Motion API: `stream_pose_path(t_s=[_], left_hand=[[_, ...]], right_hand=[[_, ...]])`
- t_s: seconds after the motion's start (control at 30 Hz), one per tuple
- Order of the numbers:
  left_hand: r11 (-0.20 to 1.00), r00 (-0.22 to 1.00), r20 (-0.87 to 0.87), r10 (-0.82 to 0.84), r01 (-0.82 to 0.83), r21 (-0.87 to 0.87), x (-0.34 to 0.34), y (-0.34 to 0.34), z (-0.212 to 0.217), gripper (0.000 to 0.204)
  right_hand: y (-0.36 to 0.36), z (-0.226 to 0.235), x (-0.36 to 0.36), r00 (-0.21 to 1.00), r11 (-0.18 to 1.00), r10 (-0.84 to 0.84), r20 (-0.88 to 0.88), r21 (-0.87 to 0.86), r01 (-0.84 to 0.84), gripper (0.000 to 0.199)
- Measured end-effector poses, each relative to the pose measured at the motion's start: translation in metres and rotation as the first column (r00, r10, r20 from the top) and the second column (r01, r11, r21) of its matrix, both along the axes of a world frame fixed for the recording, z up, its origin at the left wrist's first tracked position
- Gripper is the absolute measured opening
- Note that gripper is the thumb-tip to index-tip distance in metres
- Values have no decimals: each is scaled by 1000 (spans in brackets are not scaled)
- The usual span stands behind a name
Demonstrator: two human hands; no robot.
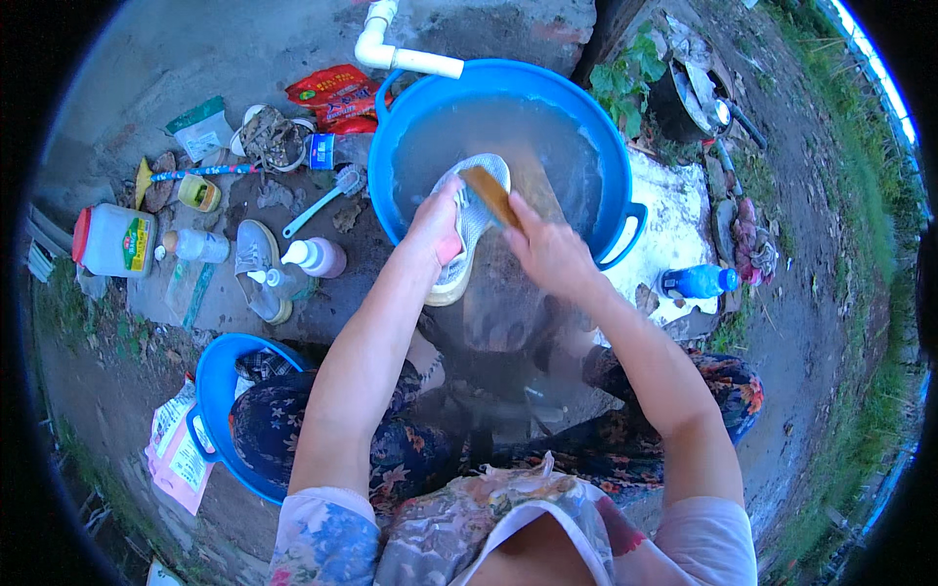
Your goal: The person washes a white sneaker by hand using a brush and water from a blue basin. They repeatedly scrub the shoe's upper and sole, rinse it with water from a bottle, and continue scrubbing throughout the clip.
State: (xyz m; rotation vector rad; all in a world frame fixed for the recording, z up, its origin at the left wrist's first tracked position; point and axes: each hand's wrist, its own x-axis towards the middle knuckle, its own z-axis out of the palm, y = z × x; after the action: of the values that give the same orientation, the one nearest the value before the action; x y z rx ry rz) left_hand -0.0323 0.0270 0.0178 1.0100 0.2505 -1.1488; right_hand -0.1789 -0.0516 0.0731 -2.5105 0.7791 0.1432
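My left hand [438, 223] is closed round the side of a light grey shoe [472, 223] with a pale sole, held tilted over the near edge of a big blue basin [623, 146]. Cloudy grey water fills the basin. In my right hand [549, 250] is a wooden scrubbing brush [490, 194], its far end against the upper part of the shoe; its bristles are hidden. A wooden board [503, 308] slopes from between my knees into the water beneath both hands. The matching grey shoe [258, 266] stands on the ground to the left.
Left of the basin are a white pump bottle [316, 257], a blue-handled brush [325, 202], a clear bottle [196, 246] and a red-lidded tub [114, 240]. A smaller blue basin [207, 393] sits by my left knee. A white pipe [408, 60] overhangs the big basin; a blue bottle [700, 281] lies right.
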Motion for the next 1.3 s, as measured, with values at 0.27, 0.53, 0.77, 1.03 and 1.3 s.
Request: stream_pose_path(t_s=[0.27,0.53,0.77,1.03,1.3], left_hand=[[999,985,169,36,-40,24,-4,10,-16,39],[755,215,728,-651,85,650,-17,8,33,24],[966,576,778,-251,205,160,-28,6,17,32],[986,988,-46,145,-148,-72,-19,5,5,40],[970,978,-165,130,-160,-184,-19,15,23,45]], right_hand=[[0,-10,10,999,1000,-16,-36,-23,15,56],[-51,-32,44,980,981,-165,-115,-126,150,57],[-36,-18,14,966,982,-187,176,67,178,55],[-29,-20,31,990,985,-111,93,-120,121,52],[6,-18,6,962,997,80,262,-29,-75,54]])
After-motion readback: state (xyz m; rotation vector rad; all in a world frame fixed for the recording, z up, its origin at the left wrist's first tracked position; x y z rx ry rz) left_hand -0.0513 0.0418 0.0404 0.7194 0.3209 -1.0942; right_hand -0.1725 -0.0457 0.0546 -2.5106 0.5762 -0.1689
